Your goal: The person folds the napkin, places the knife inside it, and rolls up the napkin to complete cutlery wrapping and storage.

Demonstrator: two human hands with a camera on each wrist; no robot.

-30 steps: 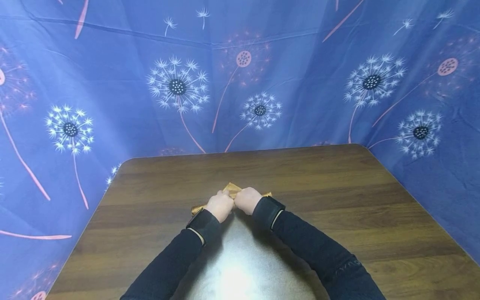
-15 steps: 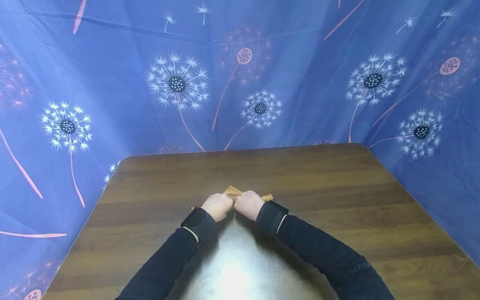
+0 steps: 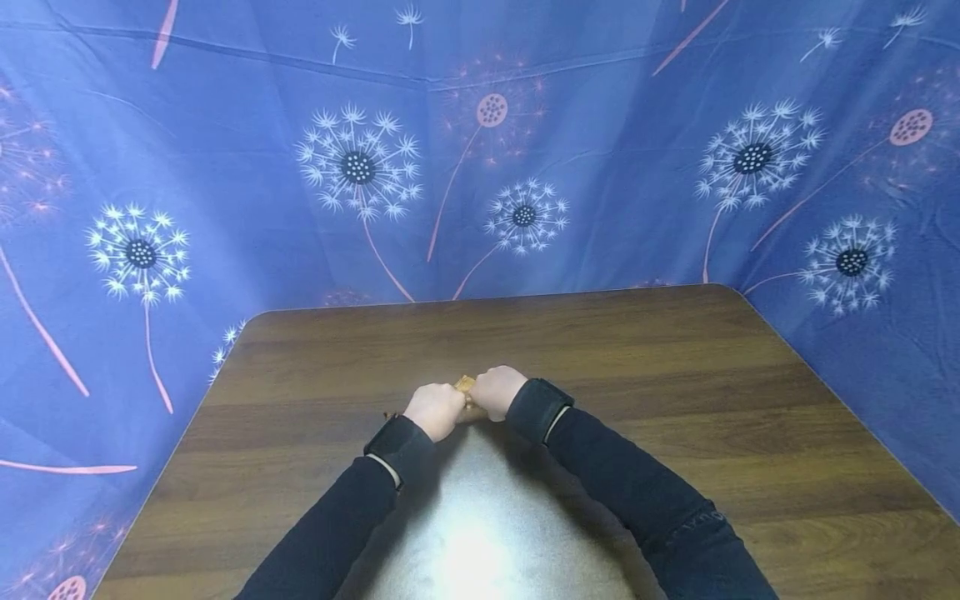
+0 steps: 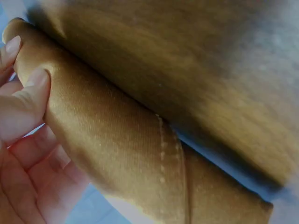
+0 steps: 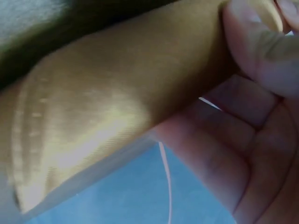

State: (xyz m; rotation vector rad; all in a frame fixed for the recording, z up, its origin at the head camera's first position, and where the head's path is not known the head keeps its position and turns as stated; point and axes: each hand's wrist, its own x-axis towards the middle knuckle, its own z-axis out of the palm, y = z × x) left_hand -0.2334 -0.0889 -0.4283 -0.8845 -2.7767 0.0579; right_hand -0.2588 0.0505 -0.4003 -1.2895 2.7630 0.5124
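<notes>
A golden satin cloth napkin point(image 3: 464, 383), folded into a rolled band with a stitched hem, is held between both hands over the middle of the table. My left hand point(image 3: 435, 411) pinches it, thumb laid on the fabric point(image 4: 107, 126) in the left wrist view. Beside it, almost touching, my right hand point(image 3: 498, 392) grips the same cloth; in the right wrist view its thumb presses on the roll point(image 5: 117, 79). From the head camera the hands cover most of the napkin, leaving a small corner between them and a bit of one end by the left wrist.
The brown wood-grain table point(image 3: 637, 400) reaches out on all sides of the hands, with a bright glare near its front. A blue curtain point(image 3: 247, 167) printed with dandelions rises along the back and both sides.
My right hand has shifted slightly up and left over the last half second. The napkin's right end, visible beyond that hand before, is now out of sight, and the corner between the hands shows smaller.
</notes>
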